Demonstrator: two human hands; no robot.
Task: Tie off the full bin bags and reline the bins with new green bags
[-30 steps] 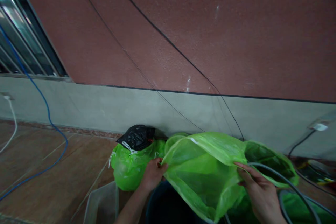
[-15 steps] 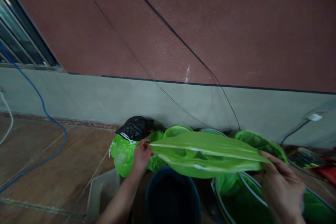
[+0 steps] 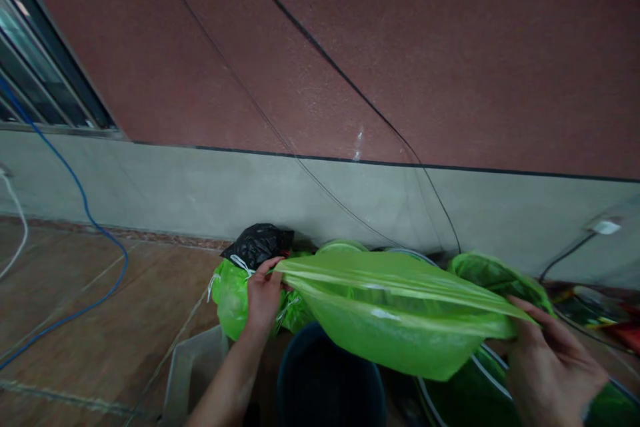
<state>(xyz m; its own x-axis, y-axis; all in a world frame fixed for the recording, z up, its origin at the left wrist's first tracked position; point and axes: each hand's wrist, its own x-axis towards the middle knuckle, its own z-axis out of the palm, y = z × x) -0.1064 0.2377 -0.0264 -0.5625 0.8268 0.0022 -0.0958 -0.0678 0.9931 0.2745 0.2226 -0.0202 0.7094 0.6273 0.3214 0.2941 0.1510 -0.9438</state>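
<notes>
Left hand [image 3: 264, 297], at 7 o'clock, is closed in a pinch on one edge of a lime-green plastic bag [image 3: 395, 323]. Right hand [image 3: 553, 373], at 4 o'clock, pinches the opposite edge. Bag stretched between them, belly sagging above a dark round bucket [image 3: 330, 380] at 6 o'clock. Tied green bag [image 3: 233, 300] and black bag [image 3: 257, 247] lie just beyond left hand.

From here the tile floor [image 3: 100, 300] carries a blue cable [image 3: 123, 273] at nine o'clock, a white cable [image 3: 24, 230] beyond it, a clear bin [image 3: 195, 373] at seven, and a dark bucket [image 3: 325, 380] at six.
</notes>
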